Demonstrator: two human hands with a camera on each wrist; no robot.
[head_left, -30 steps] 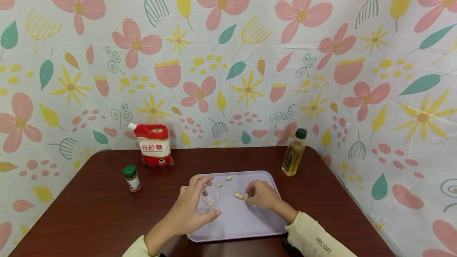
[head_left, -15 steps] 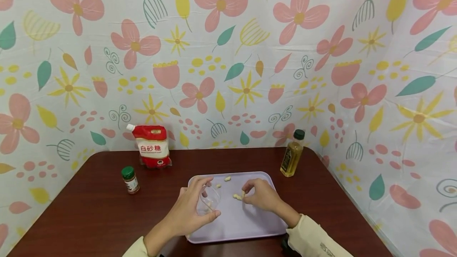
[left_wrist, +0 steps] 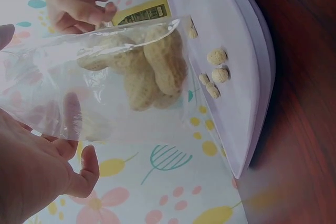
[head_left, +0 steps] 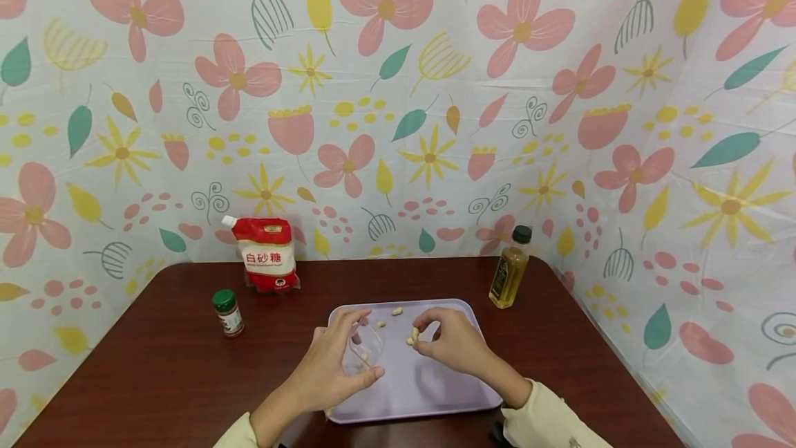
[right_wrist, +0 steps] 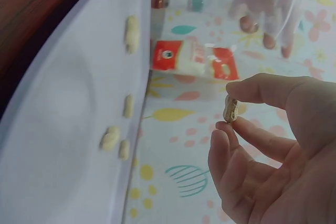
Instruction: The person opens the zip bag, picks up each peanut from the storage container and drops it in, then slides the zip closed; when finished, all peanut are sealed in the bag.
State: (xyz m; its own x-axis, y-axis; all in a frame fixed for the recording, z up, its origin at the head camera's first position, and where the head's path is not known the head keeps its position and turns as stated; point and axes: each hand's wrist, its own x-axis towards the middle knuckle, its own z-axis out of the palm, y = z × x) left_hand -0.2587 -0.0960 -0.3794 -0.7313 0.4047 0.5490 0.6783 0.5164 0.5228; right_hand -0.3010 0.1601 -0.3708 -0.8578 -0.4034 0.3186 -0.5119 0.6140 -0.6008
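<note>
We judged the pinched peanut the likeliest thing to go astray: it sat between digit tips alone, so a small roll of the thumb or a moment's slackening could have dropped it. It hung above the tray, close beside the loose peanuts, and a knuckle dipping too low could have nudged one of those aside. The clear bag worried us too, because its thin, limp plastic had little stiffness of its own; had the supporting hand relaxed, the mouth might have folded in, or the whole bag might have tipped and let the peanuts inside slide out over the tray or the tabletop. As for how things were held, the right grip was closed to a narrow pinch, thumb against finger, with just that single nut between, its other fingers bent and bearing nothing. The left grip was much wider, thumb and fingers spread in a broad curve around the bag near its mouth, over the tray's left part. We could not tell how firmly it pressed, nor whether the bag's bottom touched the tray.
</note>
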